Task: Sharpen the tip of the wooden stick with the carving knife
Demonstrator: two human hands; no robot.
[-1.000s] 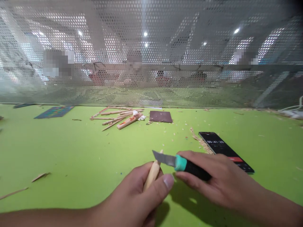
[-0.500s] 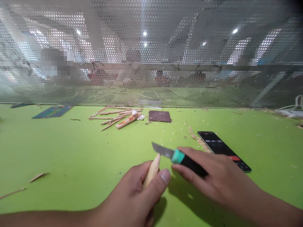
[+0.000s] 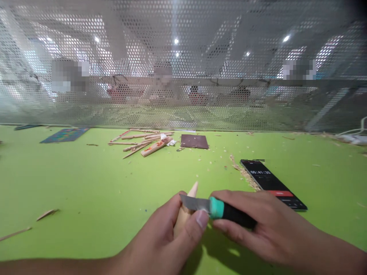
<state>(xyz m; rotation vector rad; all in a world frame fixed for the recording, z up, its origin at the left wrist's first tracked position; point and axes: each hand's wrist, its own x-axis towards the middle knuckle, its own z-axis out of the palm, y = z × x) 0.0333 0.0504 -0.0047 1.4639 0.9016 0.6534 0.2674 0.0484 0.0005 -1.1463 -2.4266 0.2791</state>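
Note:
A pale wooden stick (image 3: 181,224) with a tapered tip points away from me, and my left hand (image 3: 169,236) is wrapped round it. My right hand (image 3: 266,221) grips a carving knife (image 3: 232,214) by its black handle with a teal collar. The knife's blade (image 3: 195,203) lies across the stick below the tip, its point towards the left. My left thumb rests right against the near side of the blade. The lower part of the stick is hidden inside my left hand.
Carved sticks (image 3: 143,142) lie at the back, with a brown sandpaper sheet (image 3: 194,141) beside them. A phone (image 3: 272,185) showing a timer lies right, along wood shavings (image 3: 243,173). A patterned mat (image 3: 65,135) is back left. Behind stands a perforated screen (image 3: 183,107).
My right hand has brought the knife blade down from the stick's tip to lower on the stick, close to my left thumb. The left hand still holds the stick in nearly the same place.

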